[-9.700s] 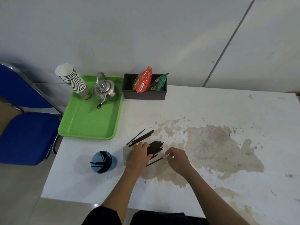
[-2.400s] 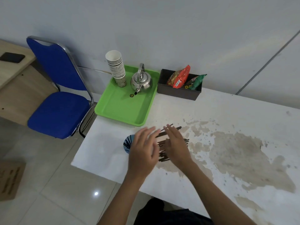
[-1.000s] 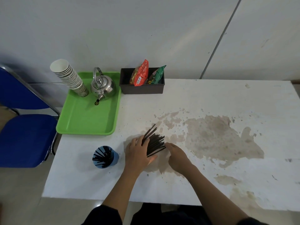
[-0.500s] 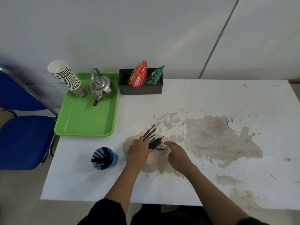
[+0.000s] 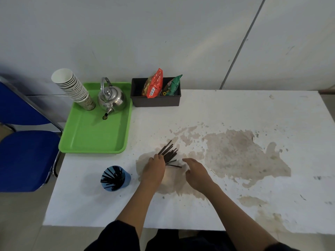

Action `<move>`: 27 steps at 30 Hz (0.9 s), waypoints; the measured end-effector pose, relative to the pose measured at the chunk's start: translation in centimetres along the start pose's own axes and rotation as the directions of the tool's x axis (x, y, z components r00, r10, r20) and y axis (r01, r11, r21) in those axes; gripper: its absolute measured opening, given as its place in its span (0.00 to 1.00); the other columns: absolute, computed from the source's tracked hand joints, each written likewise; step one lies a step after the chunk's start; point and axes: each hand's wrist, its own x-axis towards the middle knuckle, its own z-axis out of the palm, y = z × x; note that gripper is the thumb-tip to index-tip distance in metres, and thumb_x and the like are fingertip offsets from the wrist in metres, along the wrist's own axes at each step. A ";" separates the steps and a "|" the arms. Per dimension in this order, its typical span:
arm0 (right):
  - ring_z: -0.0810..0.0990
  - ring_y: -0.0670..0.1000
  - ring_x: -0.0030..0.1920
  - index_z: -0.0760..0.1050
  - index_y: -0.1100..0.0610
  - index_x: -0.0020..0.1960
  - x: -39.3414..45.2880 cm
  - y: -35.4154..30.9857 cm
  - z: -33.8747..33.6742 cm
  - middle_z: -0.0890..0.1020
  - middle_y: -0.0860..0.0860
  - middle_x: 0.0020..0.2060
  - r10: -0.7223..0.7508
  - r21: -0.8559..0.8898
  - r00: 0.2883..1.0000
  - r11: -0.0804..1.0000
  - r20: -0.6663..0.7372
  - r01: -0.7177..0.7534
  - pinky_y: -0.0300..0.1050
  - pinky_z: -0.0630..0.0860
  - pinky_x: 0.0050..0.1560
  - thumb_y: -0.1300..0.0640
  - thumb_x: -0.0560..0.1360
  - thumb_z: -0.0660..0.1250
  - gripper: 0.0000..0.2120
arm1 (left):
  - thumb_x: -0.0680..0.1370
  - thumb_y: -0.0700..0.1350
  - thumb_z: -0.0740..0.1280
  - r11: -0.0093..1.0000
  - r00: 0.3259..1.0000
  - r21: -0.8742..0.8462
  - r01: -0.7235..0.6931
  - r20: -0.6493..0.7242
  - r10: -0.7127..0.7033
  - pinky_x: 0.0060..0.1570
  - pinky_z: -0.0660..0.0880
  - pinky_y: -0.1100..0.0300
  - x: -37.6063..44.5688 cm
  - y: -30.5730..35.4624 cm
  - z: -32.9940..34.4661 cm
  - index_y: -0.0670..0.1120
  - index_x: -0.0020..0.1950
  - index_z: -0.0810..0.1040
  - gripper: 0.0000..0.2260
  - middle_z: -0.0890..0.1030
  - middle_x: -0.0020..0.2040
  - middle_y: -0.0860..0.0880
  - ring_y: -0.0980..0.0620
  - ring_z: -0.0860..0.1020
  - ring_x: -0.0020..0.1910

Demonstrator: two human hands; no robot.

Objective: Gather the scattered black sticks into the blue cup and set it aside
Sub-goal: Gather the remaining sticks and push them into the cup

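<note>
1. White table, stained brown at centre; a green tray sits at its far left.
2. Left hand, palm down, its fingers closed over the near ends of a bunch of black sticks that fan out to the far right.
3. Right hand, fingers loosely spread and holding nothing, just right of one loose stick.
4. Blue cup, near left, upright and already partly filled.
5. Step in hand: collecting the last pile. The next move probably calls for sweeping in the stray, squaring the bundle, and lifting it leftward to the cup.
</note>
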 end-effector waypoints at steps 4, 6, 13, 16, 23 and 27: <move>0.68 0.54 0.71 0.66 0.56 0.72 0.0 0.1 0.1 0.69 0.53 0.72 0.013 0.007 1.000 1.000 0.007 -0.013 0.46 0.66 0.69 0.68 0.77 0.56 0.24 | 0.83 0.39 0.61 1.000 1.000 -0.017 0.011 -0.007 -0.011 0.60 0.75 0.60 -0.3 0.1 0.3 0.39 0.71 0.65 0.17 0.72 0.68 0.41 0.49 0.74 0.64; 0.68 0.54 0.71 0.66 0.56 0.72 0.0 0.1 0.1 0.69 0.53 0.72 0.017 0.013 1.000 1.000 0.007 -0.017 0.46 0.66 0.69 0.67 0.77 0.56 0.24 | 0.82 0.39 0.61 0.999 1.000 -0.036 0.024 -0.014 -0.024 0.61 0.74 0.60 -0.4 0.2 0.4 0.40 0.71 0.64 0.17 0.72 0.68 0.42 0.49 0.74 0.64; 0.69 0.55 0.70 0.67 0.57 0.72 0.1 -0.2 0.1 0.70 0.53 0.71 -0.012 0.035 1.000 0.999 -0.013 0.012 0.44 0.66 0.68 0.68 0.77 0.56 0.24 | 0.82 0.35 0.58 0.959 0.989 -0.241 0.151 0.032 -0.148 0.55 0.77 0.54 -0.6 -0.2 -0.2 0.41 0.67 0.66 0.13 0.78 0.60 0.41 0.44 0.75 0.59; 0.68 0.54 0.70 0.66 0.57 0.72 0.3 -0.3 0.0 0.70 0.54 0.71 -0.028 0.080 0.999 0.996 -0.047 0.032 0.42 0.64 0.68 0.68 0.77 0.57 0.24 | 0.83 0.39 0.59 0.918 0.983 -0.353 0.182 0.033 -0.183 0.51 0.80 0.51 -0.8 -0.5 -0.1 0.42 0.63 0.68 0.09 0.79 0.55 0.41 0.45 0.79 0.52; 0.62 0.46 0.74 0.60 0.52 0.76 0.0 -3.7 -0.4 0.65 0.46 0.74 -0.098 0.319 0.985 0.937 -0.144 0.140 0.33 0.56 0.67 0.58 0.82 0.51 0.22 | 0.85 0.43 0.55 0.827 0.985 -0.540 0.155 0.025 -0.169 0.40 0.69 0.55 -1.3 -0.5 -1.9 0.42 0.56 0.67 0.05 0.80 0.51 0.41 0.46 0.76 0.43; 0.66 0.46 0.72 0.61 0.52 0.75 0.1 -6.0 -0.7 0.69 0.46 0.72 -0.213 0.310 0.961 0.915 -0.177 0.260 0.33 0.62 0.66 0.54 0.83 0.49 0.21 | 0.85 0.46 0.54 0.795 0.992 -0.600 0.090 -0.018 -0.126 0.37 0.67 0.55 -1.8 -0.2 -3.2 0.45 0.53 0.64 0.05 0.77 0.43 0.47 0.48 0.74 0.39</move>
